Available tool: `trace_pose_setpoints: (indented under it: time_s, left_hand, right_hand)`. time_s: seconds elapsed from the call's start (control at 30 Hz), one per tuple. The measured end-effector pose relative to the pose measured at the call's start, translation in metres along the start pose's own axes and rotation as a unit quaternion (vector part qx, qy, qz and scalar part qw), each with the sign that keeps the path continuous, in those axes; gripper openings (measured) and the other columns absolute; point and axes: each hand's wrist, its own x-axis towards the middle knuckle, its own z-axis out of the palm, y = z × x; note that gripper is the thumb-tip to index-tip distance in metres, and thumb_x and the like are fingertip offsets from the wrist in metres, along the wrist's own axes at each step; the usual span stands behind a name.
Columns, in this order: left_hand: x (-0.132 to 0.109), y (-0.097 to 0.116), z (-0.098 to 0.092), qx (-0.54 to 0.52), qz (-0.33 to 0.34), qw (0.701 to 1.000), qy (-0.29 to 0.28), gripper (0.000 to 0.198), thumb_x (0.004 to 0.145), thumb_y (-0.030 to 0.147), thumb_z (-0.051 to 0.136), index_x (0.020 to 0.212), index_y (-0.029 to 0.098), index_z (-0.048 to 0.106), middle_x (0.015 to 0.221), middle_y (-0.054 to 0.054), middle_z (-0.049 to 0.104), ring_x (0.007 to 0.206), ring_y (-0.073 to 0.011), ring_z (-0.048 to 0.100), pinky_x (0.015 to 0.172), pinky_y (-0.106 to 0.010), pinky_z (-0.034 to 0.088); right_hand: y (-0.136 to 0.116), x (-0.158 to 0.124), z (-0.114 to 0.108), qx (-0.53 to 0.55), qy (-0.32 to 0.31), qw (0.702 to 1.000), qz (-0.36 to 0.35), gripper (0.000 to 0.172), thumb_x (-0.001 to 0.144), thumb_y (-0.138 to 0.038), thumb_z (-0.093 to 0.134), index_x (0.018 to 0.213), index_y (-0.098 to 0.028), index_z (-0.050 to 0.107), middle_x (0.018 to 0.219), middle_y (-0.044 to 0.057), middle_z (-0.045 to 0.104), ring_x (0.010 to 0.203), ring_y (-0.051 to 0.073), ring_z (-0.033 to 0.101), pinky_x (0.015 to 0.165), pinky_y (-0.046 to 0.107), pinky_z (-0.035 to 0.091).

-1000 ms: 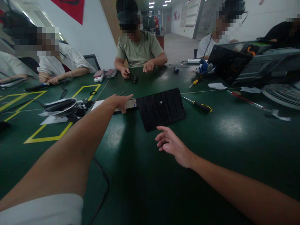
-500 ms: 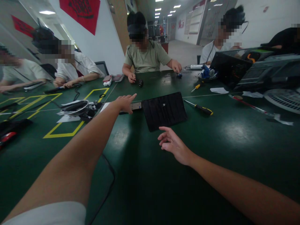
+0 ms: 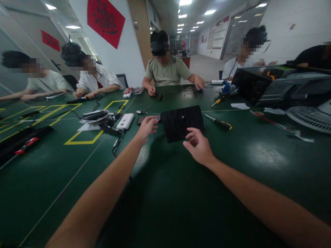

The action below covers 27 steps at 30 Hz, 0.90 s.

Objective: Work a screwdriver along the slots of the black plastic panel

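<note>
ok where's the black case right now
In the head view, the black case lies right of centre on the green table, by the right hand, between the left hand and the yellow-black screwdriver.

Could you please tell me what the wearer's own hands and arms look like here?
The left hand and right hand are bare, without gloves, and no ring, watch or bracelet can be made out. Both forearms are uncovered as far as the picture shows, with no sleeve, attached cable or marking visible on them.
</note>
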Motion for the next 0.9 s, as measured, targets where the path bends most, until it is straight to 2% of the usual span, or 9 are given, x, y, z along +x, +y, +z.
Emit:
trace_pose_setpoints:
  time_s: [0.13, 0.23, 0.4, 0.47, 0.53, 0.6, 0.73, 0.8, 0.9]
  left_hand:
    - [-0.008, -0.004, 0.027, -0.031, -0.008, 0.999, -0.008, 0.066, 0.088, 0.039, 0.081, 0.148, 0.027, 0.057, 0.148, -0.017, 0.074, 0.124, -0.0280, 0.077, 0.095, -0.040, 0.064]
    - [-0.005, -0.011, 0.046, -0.056, 0.005, 0.998, -0.029, 0.076, 0.091, 0.035, 0.083, 0.158, 0.023, 0.050, 0.152, -0.021, 0.072, 0.131, -0.0310, 0.077, 0.100, -0.044, 0.065]
    - [0.007, -0.030, 0.067, -0.078, 0.042, 0.996, -0.030, 0.063, 0.091, 0.025, 0.087, 0.148, 0.021, 0.061, 0.154, -0.020, 0.074, 0.141, -0.0292, 0.073, 0.122, -0.046, 0.057]
    - [0.015, -0.038, 0.071, -0.070, 0.051, 0.995, -0.040, 0.055, 0.090, 0.022, 0.087, 0.141, 0.020, 0.067, 0.150, -0.019, 0.077, 0.139, -0.0306, 0.074, 0.126, -0.049, 0.055]
    - [0.022, -0.046, 0.071, -0.080, 0.053, 0.995, -0.038, 0.048, 0.089, 0.017, 0.085, 0.135, 0.018, 0.071, 0.144, -0.018, 0.080, 0.135, -0.0315, 0.076, 0.126, -0.052, 0.054]
    - [0.028, -0.052, 0.071, -0.106, 0.064, 0.991, -0.055, 0.046, 0.089, 0.016, 0.085, 0.133, 0.016, 0.073, 0.141, -0.018, 0.081, 0.134, -0.0324, 0.077, 0.125, -0.053, 0.055]
    - [0.033, -0.062, 0.069, -0.145, 0.092, 0.983, -0.067, 0.044, 0.087, 0.018, 0.085, 0.129, 0.015, 0.075, 0.137, -0.017, 0.082, 0.130, -0.0324, 0.077, 0.123, -0.054, 0.057]
    - [0.033, -0.064, 0.069, -0.148, 0.107, 0.982, -0.050, 0.044, 0.086, 0.017, 0.084, 0.129, 0.017, 0.075, 0.135, -0.015, 0.083, 0.127, -0.0313, 0.078, 0.122, -0.054, 0.057]
    - [0.031, -0.065, 0.071, -0.135, 0.107, 0.984, -0.034, 0.040, 0.084, 0.016, 0.082, 0.124, 0.017, 0.076, 0.126, -0.013, 0.085, 0.118, -0.0313, 0.079, 0.119, -0.054, 0.058]
  right_hand:
    - [0.013, 0.043, -0.045, -0.142, 0.119, 0.979, -0.083, 0.057, 0.093, -0.046, 0.076, 0.145, -0.024, 0.066, 0.119, 0.013, 0.072, 0.098, 0.031, 0.068, 0.096, 0.056, 0.058]
    - [0.035, 0.075, -0.087, -0.291, 0.199, 0.933, -0.068, 0.067, 0.089, -0.040, 0.069, 0.151, -0.014, 0.062, 0.134, 0.023, 0.070, 0.114, 0.036, 0.067, 0.107, 0.059, 0.055]
    - [0.076, 0.089, -0.136, -0.500, 0.169, 0.843, 0.101, 0.078, 0.098, -0.046, 0.063, 0.164, -0.005, 0.055, 0.163, 0.035, 0.054, 0.146, 0.050, 0.053, 0.115, 0.066, 0.046]
    - [0.087, 0.087, -0.143, -0.523, 0.115, 0.820, 0.203, 0.070, 0.106, -0.052, 0.051, 0.158, -0.006, 0.063, 0.160, 0.036, 0.056, 0.147, 0.052, 0.052, 0.115, 0.069, 0.044]
    - [0.094, 0.085, -0.144, -0.530, 0.091, 0.812, 0.227, 0.063, 0.109, -0.049, 0.045, 0.148, -0.006, 0.071, 0.153, 0.034, 0.062, 0.143, 0.051, 0.056, 0.114, 0.068, 0.045]
    - [0.094, 0.083, -0.143, -0.532, 0.085, 0.813, 0.219, 0.059, 0.109, -0.045, 0.044, 0.142, -0.007, 0.073, 0.149, 0.033, 0.064, 0.141, 0.049, 0.057, 0.112, 0.064, 0.047]
    - [0.076, 0.078, -0.142, -0.359, 0.171, 0.885, 0.242, 0.031, 0.098, -0.036, 0.062, 0.120, -0.017, 0.073, 0.136, 0.030, 0.071, 0.132, 0.047, 0.062, 0.112, 0.059, 0.044]
    - [0.063, 0.076, -0.142, -0.309, 0.197, 0.897, 0.248, 0.017, 0.095, -0.037, 0.069, 0.106, -0.025, 0.066, 0.127, 0.027, 0.074, 0.123, 0.045, 0.065, 0.107, 0.058, 0.046]
    - [0.040, 0.079, -0.136, -0.234, 0.227, 0.911, 0.253, 0.022, 0.091, -0.040, 0.075, 0.094, -0.032, 0.054, 0.103, 0.015, 0.075, 0.096, 0.035, 0.068, 0.087, 0.052, 0.053]
